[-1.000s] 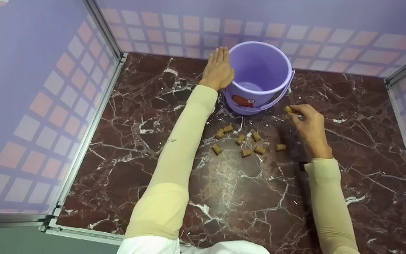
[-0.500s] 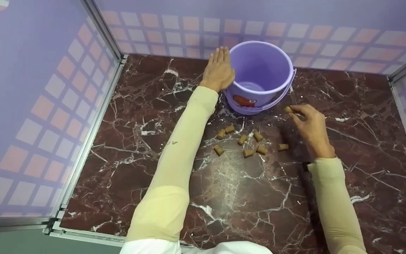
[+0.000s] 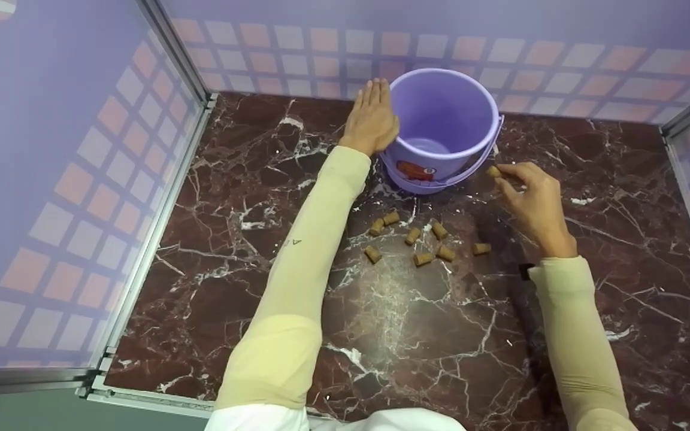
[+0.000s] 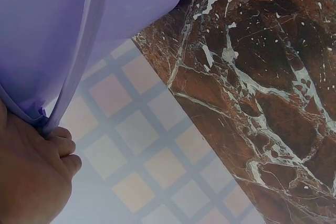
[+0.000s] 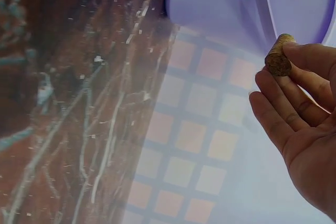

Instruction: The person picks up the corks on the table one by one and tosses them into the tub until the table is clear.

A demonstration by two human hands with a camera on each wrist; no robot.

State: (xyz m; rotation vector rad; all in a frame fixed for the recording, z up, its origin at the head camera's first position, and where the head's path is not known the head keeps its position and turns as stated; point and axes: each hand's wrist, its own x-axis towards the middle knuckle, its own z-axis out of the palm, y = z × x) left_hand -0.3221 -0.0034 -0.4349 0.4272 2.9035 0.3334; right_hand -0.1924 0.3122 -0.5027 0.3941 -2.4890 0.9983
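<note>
A purple bucket (image 3: 441,114) stands upright at the back wall, its handle (image 3: 483,161) hanging down at the front right. My left hand (image 3: 371,120) rests on the left of its rim, fingers straight and together; in the left wrist view that hand (image 4: 34,166) lies where the handle meets the rim. My right hand (image 3: 533,194), to the right of the bucket, pinches a cork (image 5: 279,56) between thumb and fingers, held up off the table with the other fingers spread. Several more corks (image 3: 423,259) lie scattered on the table in front of the bucket.
The dark red marbled tabletop (image 3: 249,263) spreads out around the bucket. Purple panels with pale squares (image 3: 297,54) enclose it at the back and both sides, joined by metal frame posts (image 3: 171,45). The table's front edge (image 3: 147,401) shows at lower left.
My right hand has risen slightly toward the back with the cork still pinched. The left hand has stayed at the bucket's rim, and the loose corks lie as before.
</note>
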